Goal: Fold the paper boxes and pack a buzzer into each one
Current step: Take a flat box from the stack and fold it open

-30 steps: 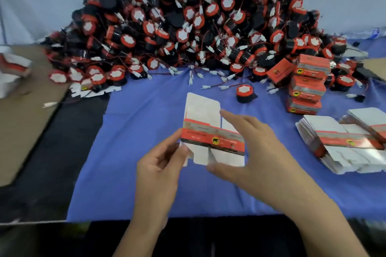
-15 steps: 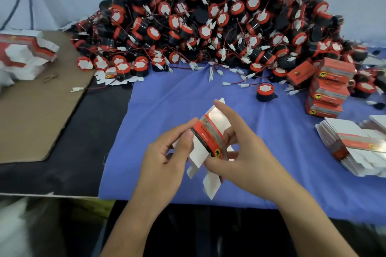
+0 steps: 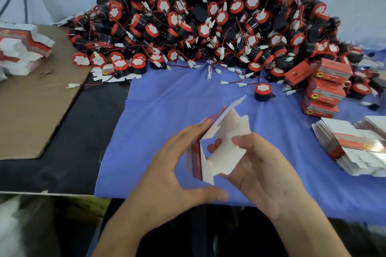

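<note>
left hand (image 3: 173, 165): fingers straight, bracing the paper box (image 3: 227, 152) on its left wall; thumb clear.
right hand (image 3: 265, 173): I see it pinching a white flap.
paper box: half-opened between both hands, long axis running away from me.
lone buzzer (image 3: 263, 92): beyond, rightward; right hand nearer, I judge.

Left hand (image 3: 173, 165) presses straight fingers against the paper box (image 3: 227, 156), thumb spread wide; right hand (image 3: 265, 173) pinches it.

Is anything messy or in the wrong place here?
Yes. One flat box lies trapped under the left edge of the buzzer pile, not in a stack. One buzzer sits alone on the blue cloth.
</note>
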The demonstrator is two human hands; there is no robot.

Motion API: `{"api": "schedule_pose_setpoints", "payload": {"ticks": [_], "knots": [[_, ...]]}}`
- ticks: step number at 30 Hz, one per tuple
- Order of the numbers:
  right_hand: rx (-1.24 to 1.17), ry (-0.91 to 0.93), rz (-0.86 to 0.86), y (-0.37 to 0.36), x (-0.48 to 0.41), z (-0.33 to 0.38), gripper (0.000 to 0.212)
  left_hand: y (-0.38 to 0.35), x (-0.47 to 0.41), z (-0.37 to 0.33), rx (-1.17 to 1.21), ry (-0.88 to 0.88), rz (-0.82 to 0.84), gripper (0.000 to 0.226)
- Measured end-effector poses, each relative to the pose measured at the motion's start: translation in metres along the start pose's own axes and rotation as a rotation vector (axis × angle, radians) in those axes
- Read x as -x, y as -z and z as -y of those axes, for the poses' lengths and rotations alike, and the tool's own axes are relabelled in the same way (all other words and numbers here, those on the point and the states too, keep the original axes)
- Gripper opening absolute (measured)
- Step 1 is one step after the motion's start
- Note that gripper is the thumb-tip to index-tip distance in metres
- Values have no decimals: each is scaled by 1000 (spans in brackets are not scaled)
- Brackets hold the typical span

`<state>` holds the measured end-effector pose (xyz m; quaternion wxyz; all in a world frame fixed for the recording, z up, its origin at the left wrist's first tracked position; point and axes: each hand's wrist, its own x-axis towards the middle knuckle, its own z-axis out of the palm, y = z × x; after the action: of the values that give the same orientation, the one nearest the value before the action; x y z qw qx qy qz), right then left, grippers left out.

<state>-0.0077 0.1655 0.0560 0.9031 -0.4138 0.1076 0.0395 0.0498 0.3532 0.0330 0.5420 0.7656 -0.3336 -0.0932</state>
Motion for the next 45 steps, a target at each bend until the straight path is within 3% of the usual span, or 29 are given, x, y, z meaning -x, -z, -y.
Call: {"api": "schedule_pose_setpoints", "payload": {"ticks": [2, 4, 8, 12, 14, 17, 21, 26, 32, 41, 45], "knots": [[40, -26, 27, 2, 2, -3, 54, -8, -3, 4, 19, -95, -155, 76], [144, -47, 78, 6, 4, -2, 57, -3, -5, 7, 12, -157, -219, 67], [347, -36, 236, 28, 10, 11, 66, 13, -6, 7, -42, -224, -165, 68], [162, -62, 412, 39, 18, 20, 69, 22, -5, 1, 12, -284, -77, 62], [105, -51, 386, 33, 16, 16, 59, 21, -4, 0, -10, -311, -57, 62], [243, 75, 224, 22, 12, 13, 35, 18, -3, -1, -67, -340, -89, 57], [322, 4, 209, 16, 19, 15, 48, 22, -3, -6, -196, -374, -95, 60], [391, -13, 179, 10, 21, 16, 38, 18, -6, -9, -329, -379, -73, 61], [537, 20, 124, 8, 21, 13, 36, 17, -3, -8, -188, -288, -69, 59], [627, 38, 85, 1, 25, 12, 31, 21, 8, -3, 33, -160, 96, 94], [730, 90, 25, -6, 28, 12, 30, 24, 6, -1, 67, -148, 83, 86]]}}
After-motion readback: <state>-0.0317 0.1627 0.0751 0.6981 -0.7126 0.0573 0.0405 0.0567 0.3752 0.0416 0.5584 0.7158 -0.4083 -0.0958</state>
